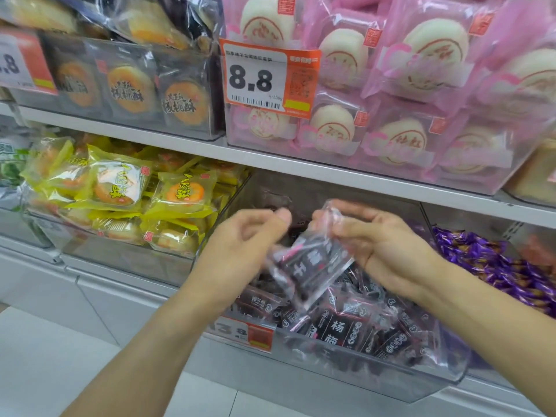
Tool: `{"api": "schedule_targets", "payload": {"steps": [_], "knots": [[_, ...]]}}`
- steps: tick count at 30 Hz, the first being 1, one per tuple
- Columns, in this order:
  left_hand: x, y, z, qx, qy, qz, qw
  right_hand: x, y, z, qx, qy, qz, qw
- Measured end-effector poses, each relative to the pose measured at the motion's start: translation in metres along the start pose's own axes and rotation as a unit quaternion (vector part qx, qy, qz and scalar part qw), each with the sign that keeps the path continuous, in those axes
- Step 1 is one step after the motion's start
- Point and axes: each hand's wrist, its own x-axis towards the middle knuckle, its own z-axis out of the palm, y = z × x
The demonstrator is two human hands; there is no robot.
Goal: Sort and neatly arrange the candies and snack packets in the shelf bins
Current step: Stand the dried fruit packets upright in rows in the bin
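Note:
A clear bin (376, 377) on the lower shelf holds several dark packets (346, 326) with white characters. Above that bin I hold one such dark packet (310, 266), tilted, between both hands. My right hand (376, 245) pinches its clear top edge with thumb and fingers. My left hand (243, 239) is at the packet's left edge, its thumb and fingers curled toward it; the contact there is blurred.
Left of the dark bin stands a bin of yellow pastry packets (120, 191). Purple candies (496, 263) fill the bin on the right. The upper shelf carries pink bun packs (406, 85), dark-wrapped orange cakes (129, 85) and an 8.8 price tag (264, 79).

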Motion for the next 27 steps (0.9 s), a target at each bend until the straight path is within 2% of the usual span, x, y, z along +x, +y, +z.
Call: {"api": "schedule_targets", "payload": {"steps": [3,5,9,11,14,17,19,20,21,23,25,27], "knots": [[-0.012,-0.002,-0.009,0.028,-0.195,-0.084,0.977,-0.011,0.005,0.013,-0.101,-0.07,-0.004,0.992],[-0.018,-0.007,-0.011,0.052,-0.222,-0.08,0.97,-0.015,0.008,0.02,-0.143,-0.101,-0.011,0.985],[-0.033,-0.016,-0.015,0.067,-0.204,-0.045,0.976,-0.013,0.01,0.025,-0.289,-0.126,-0.063,0.947],[-0.037,-0.016,-0.017,0.053,-0.187,-0.042,0.98,-0.008,0.014,0.03,-0.271,-0.104,-0.07,0.954],[-0.039,-0.009,-0.019,0.016,-0.123,-0.049,0.991,0.003,0.016,0.041,-0.215,-0.082,-0.065,0.971],[-0.041,-0.011,-0.028,0.0,-0.055,-0.066,0.996,0.022,0.011,0.046,-0.217,-0.116,-0.012,0.969],[-0.041,-0.015,-0.037,0.013,0.008,-0.061,0.998,0.044,0.01,0.039,-0.231,-0.083,0.023,0.969],[-0.039,-0.017,-0.043,0.03,0.038,-0.048,0.998,0.055,0.011,0.035,-0.283,-0.052,0.016,0.958],[-0.038,-0.018,-0.048,0.05,0.065,-0.036,0.996,0.065,0.013,0.032,-0.375,-0.022,-0.001,0.927],[-0.037,-0.02,-0.055,0.077,0.101,-0.023,0.992,0.077,0.018,0.035,-0.557,-0.025,-0.019,0.83],[-0.037,-0.022,-0.06,0.076,0.114,-0.023,0.99,0.082,0.026,0.047,-0.677,-0.047,-0.009,0.734],[-0.038,-0.02,-0.059,0.066,0.119,-0.025,0.99,0.086,0.033,0.057,-0.75,-0.044,-0.001,0.659]]}}
